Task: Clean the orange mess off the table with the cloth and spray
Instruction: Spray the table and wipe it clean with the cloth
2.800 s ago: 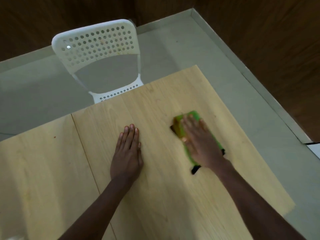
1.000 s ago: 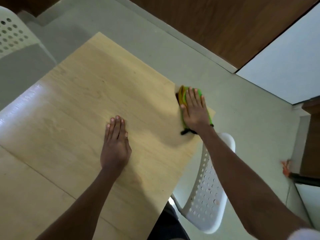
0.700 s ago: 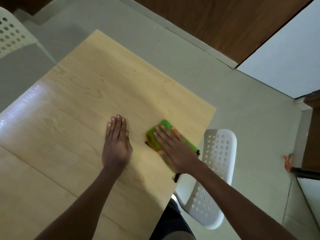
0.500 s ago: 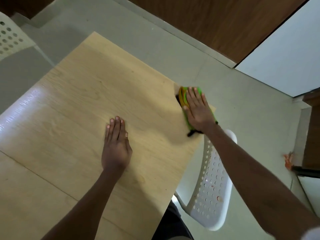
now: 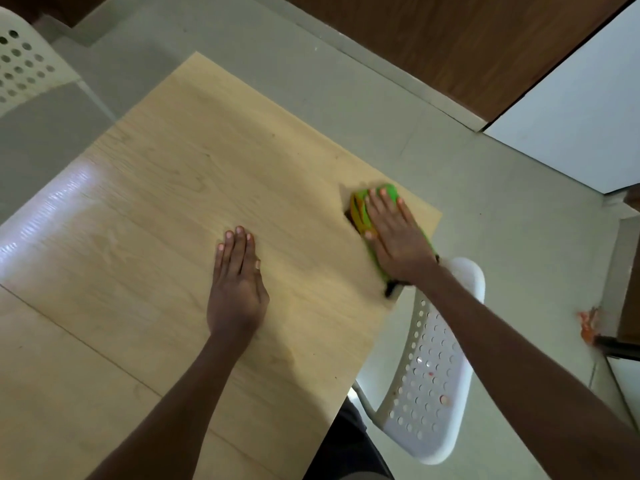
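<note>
a plain home or office room: light wood tabletop, white perforated chairs, grey tile floor, wood-panelled wall.

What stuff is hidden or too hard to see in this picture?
Head view only:
- Most of the green cloth: covered by the right hand.
- Any orange mess under the cloth: hidden by cloth and hand.
- The spray: not in the picture.
- The far white chair: cut off by the left edge.
- The near white chair: partly behind the right arm and the table.
</note>
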